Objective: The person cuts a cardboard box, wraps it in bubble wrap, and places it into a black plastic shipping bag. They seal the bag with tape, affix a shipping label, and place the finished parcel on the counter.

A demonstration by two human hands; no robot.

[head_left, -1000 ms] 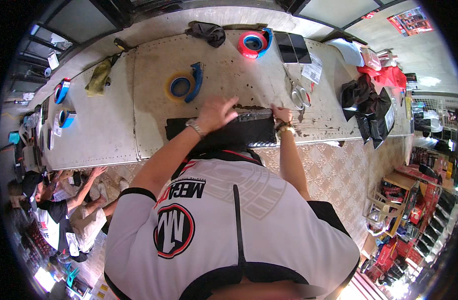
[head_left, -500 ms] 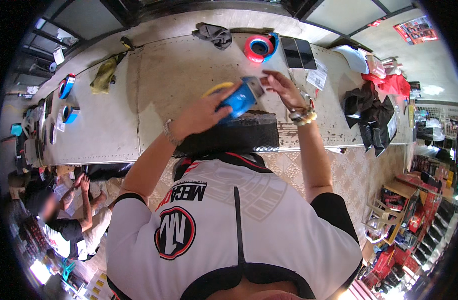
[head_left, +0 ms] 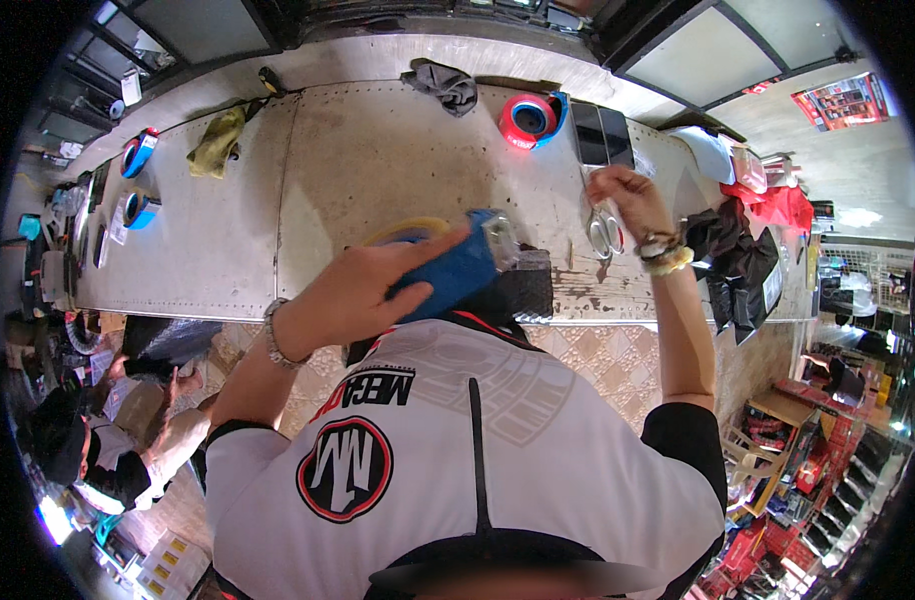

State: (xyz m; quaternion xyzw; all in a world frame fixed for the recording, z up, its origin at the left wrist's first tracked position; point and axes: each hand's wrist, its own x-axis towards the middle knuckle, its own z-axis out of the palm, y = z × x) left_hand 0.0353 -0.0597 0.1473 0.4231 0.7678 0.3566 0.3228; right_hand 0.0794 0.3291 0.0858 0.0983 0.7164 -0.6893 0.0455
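Drawn rightward, right hand (head_left: pixel 630 197) curls, its grip unclear; left hand (head_left: pixel 350 298) clasps tape dispenser (head_left: pixel 450 279) over black parcel (head_left: pixel 534 289), taping seemingly unfinished.

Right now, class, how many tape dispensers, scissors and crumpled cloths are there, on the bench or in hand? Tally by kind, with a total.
Tape dispensers: 4, one in the left hand
Scissors: 1 pair
Crumpled cloths: 2, one grey, one olive
Total: 7

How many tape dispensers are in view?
4: a blue dispenser in the left hand, a red-taped dispenser at the table's back, a farther dispenser and a nearer dispenser at its left end. More may be hidden.
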